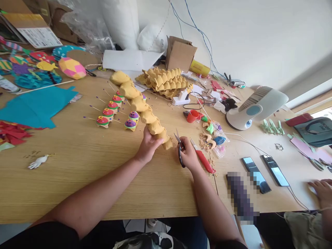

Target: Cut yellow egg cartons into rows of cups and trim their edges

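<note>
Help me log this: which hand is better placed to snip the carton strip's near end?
Right, probably: the right hand holds the scissors beside the end of the strip; the left hand grips it.

L hand (148, 145) in curled grip, R hand (188, 154) in fist, both fwd.

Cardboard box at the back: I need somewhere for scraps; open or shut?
Open: the cardboard box has its top flaps standing up.

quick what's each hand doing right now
Left hand: closed on the near end of the carton strip.
Right hand: closed on the scissors, by the strip's end.
</note>
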`<state>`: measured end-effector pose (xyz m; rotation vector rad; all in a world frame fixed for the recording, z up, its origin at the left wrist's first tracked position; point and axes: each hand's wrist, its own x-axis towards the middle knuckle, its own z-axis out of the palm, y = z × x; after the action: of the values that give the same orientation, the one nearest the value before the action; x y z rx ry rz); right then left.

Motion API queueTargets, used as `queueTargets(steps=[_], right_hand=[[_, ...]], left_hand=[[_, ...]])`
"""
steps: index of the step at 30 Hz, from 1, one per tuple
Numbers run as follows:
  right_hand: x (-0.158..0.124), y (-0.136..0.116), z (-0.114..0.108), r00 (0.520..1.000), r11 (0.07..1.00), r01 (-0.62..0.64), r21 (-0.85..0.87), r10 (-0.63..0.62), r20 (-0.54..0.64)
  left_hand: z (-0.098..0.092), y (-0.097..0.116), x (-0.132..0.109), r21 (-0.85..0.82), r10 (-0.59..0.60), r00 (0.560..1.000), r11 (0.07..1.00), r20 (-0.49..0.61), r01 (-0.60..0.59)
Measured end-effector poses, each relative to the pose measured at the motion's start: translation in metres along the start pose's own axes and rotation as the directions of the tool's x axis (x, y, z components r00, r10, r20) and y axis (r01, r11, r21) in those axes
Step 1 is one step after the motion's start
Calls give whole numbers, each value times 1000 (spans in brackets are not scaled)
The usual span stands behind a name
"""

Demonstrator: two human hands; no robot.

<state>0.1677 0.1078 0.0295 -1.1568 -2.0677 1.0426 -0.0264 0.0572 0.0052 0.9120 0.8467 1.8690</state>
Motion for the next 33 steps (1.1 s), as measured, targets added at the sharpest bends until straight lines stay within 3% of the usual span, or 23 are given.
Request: queueTargets(steps=[8, 19, 26, 33], right_hand=[[-2, -7, 1, 977, 978, 181, -101, -167, 130], [-3, -13, -2, 989, 935, 145, -325, -137, 46], [-3, -13, -3, 993, 932, 114, -344, -109, 36], [-3, -13, -4, 977, 887, 189, -420, -212, -8]], left_hand=[[-2, 2, 0, -5, -47, 998, 999, 37, 47], [0, 3, 0, -16, -56, 998, 998, 5, 56], [2, 7, 1, -47, -60, 997, 997, -56, 57], [3, 8, 1, -33, -99, 994, 995, -57, 97]])
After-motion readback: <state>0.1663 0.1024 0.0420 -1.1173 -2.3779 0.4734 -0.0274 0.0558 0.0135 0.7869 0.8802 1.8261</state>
